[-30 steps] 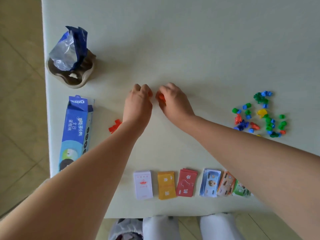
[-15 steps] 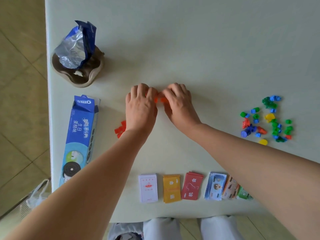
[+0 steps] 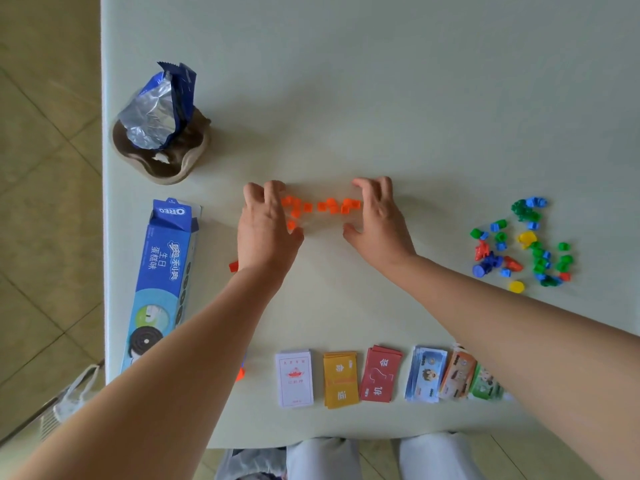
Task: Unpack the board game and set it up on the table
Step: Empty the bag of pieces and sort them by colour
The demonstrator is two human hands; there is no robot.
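Note:
Several small orange game pieces (image 3: 325,206) lie in a loose row on the pale table (image 3: 415,98). My left hand (image 3: 266,226) hovers at the row's left end with relaxed, spread fingers, holding nothing. My right hand (image 3: 377,220) sits at the right end, fingers bent loosely, thumb apart, also holding nothing. A mixed heap of green, blue, red and yellow pieces (image 3: 523,244) lies to the right. Along the near edge stand card stacks: white (image 3: 294,377), yellow (image 3: 341,379), red (image 3: 380,374), and play money stacks (image 3: 453,375).
A blue Oreo box (image 3: 161,282) lies along the table's left edge. Behind it a brown dish (image 3: 162,161) holds a torn foil wrapper (image 3: 159,109). One orange piece (image 3: 233,266) shows by my left wrist. Tiled floor lies beyond the left edge.
My hands were together over the orange pieces and have moved apart, left going left and right going right. The orange pieces now lie uncovered in a row between them.

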